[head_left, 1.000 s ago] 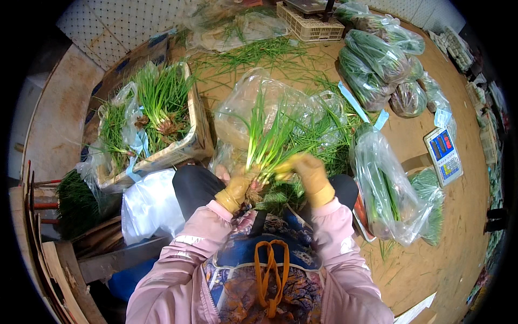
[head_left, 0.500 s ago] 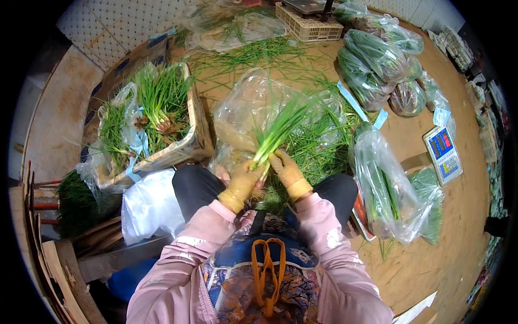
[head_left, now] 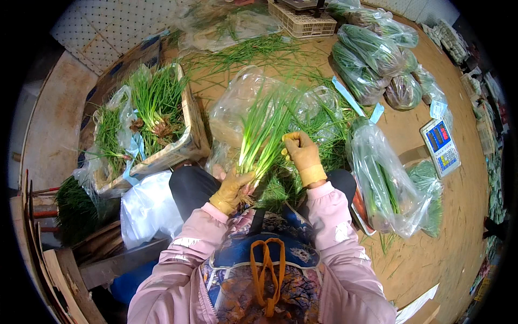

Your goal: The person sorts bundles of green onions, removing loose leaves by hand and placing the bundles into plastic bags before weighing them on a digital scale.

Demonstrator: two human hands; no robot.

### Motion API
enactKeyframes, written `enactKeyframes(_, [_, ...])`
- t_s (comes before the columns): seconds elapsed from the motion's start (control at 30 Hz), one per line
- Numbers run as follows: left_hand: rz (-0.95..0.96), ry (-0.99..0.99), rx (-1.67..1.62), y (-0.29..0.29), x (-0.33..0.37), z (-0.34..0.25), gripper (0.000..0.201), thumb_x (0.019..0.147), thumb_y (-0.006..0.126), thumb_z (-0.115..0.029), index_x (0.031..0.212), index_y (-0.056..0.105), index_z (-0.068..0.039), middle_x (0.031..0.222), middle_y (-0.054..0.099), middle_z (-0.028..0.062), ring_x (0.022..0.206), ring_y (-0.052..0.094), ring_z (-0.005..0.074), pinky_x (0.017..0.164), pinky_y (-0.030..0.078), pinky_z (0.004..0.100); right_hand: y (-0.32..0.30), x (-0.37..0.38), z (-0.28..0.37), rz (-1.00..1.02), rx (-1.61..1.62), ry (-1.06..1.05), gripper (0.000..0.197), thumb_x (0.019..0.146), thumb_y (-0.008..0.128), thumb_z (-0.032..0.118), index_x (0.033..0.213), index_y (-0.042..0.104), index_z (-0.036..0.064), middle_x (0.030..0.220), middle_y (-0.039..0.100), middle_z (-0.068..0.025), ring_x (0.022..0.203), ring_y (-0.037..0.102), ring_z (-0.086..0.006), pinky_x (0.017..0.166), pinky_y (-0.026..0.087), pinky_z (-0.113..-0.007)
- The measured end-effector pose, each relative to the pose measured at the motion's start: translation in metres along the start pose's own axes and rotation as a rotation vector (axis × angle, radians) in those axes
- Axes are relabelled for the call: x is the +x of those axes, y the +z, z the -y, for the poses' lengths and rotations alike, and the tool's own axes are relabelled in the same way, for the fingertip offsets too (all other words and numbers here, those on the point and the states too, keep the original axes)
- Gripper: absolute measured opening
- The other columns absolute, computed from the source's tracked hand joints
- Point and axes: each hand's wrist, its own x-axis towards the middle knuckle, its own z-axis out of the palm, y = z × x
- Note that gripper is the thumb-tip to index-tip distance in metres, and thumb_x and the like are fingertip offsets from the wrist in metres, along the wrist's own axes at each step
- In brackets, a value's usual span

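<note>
My left hand [head_left: 234, 189], in a yellow glove, grips a bunch of spring onions [head_left: 263, 135] just above the roots. The leaves fan out upward, white stalks low down, brown roots hanging below the fingers. To the right of the bunch, apart from its stalks, my right hand [head_left: 303, 156] is closed in a pinch, also yellow-gloved. What its fingertips hold, if anything, cannot be made out. Loose green leaves [head_left: 324, 132] lie beyond the right hand, beside a crumpled clear plastic sheet [head_left: 229, 108].
At left stands a crate [head_left: 189, 127] with more spring onions, beside a white plastic bag [head_left: 151, 208]. Filled clear bags [head_left: 380, 178] lie at right, near a digital scale [head_left: 441, 147]. More filled bags [head_left: 372, 51] are piled farther back, near a beige basket [head_left: 302, 24].
My right hand has come away from the bunch, to the right and slightly up. The left hand has moved down and left with the spring onions, whose leaves now stand more upright and spread.
</note>
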Motion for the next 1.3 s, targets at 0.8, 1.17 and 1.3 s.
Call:
enactKeyframes(0.8, [-0.061,0.094,0.264,-0.002,0.010,0.014,0.022,0.072,0.063,0.001,0.089,0.049,-0.002,0.063,0.052,0.0027,0.042,0.046,0.0079,0.036,0.035,0.0192,0.030,-0.003,-0.039,0.066,-0.361,-0.103,0.022,0.076,0.058,0.022,0.069,0.059,0.0010,0.058,0.058,-0.0104,0.054,0.057,-0.0168,0.050,0.043,-0.029])
enactKeyframes(1.17, [0.018,0.108,0.142,0.022,0.018,-0.013,0.033,0.072,0.061,0.001,0.103,0.047,0.001,0.071,0.055,0.0058,0.048,0.047,0.0083,0.041,0.036,0.0184,0.012,-0.049,0.013,-0.131,0.466,-0.025,0.015,0.084,0.053,0.012,0.079,0.057,-0.0014,0.069,0.061,-0.0106,0.057,0.059,-0.0130,0.047,0.045,-0.020])
enactKeyframes(1.3, [0.103,0.080,0.019,0.031,0.023,-0.014,0.035,0.072,0.061,0.002,0.104,0.047,-0.001,0.069,0.054,0.0057,0.048,0.047,0.0101,0.043,0.037,0.0199,0.008,-0.058,0.032,-0.186,0.167,-0.347,0.013,0.083,0.054,0.009,0.079,0.056,-0.0026,0.068,0.061,-0.0096,0.056,0.058,-0.0120,0.047,0.044,-0.020])
